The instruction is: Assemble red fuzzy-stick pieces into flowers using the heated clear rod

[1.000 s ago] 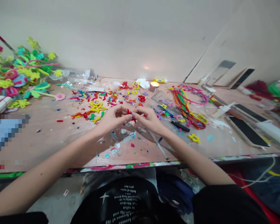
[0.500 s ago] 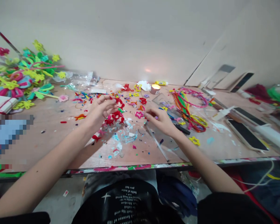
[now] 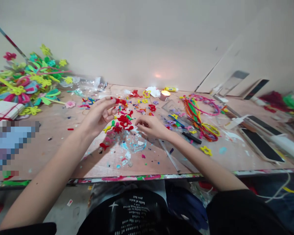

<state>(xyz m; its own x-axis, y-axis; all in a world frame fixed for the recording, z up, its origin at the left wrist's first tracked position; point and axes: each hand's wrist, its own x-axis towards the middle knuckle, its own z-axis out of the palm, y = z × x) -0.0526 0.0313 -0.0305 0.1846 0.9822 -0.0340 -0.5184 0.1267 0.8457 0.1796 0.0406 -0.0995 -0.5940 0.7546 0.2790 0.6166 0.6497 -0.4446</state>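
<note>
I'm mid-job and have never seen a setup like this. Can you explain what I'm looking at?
There is no machine: these are a person's bare hands, seen by one camera worn on the head, looking forward and down. On the table lie small red fuzzy pieces, a bundle of coloured stems, a lit candle and a phone, with a heap of fuzzy flowers at the left. The left hand is raised beside the red pieces; red shows at its fingertips, but whether it has a grip on anything is unclear. The right hand has curled fingers; I cannot tell if it holds something.
</note>
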